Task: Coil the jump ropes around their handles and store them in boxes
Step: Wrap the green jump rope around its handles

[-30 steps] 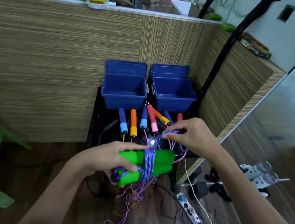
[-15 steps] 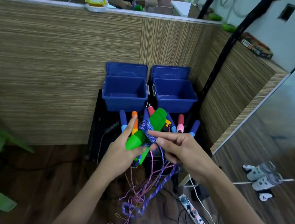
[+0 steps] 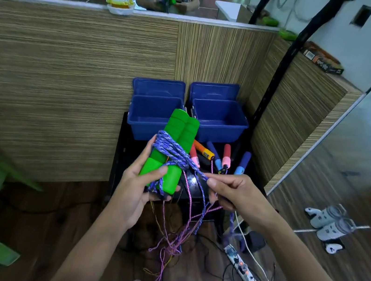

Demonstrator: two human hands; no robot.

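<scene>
The jump rope point(image 3: 172, 153) with the green handles point(image 3: 173, 145) is in your hands and only partly coiled. Your left hand point(image 3: 137, 188) has its grip curled round the lower end of the two handles, which stand side by side, nearly upright, in front of the boxes. A few turns of blue-purple cord cross them about midway. Your right hand point(image 3: 231, 194) pinches that cord just beside the handles, drawn out to the right; the fingers are together on it. Below both hands a good length hangs loose down to the floor, mixed with thinner pink strands, so I judge the winding is less than half done.

Further out, the two blue boxes point(image 3: 217, 121) stand open at the back of the black worktop point(image 3: 119, 154), and as far as you can see into them nothing lies inside. Between the boxes and your hands, the other ropes' handles point(image 3: 226, 154) lie unwound, in pink, orange and blue. So no rope looks stored yet: this one needs finishing and boxing, and the rest follow.
</scene>
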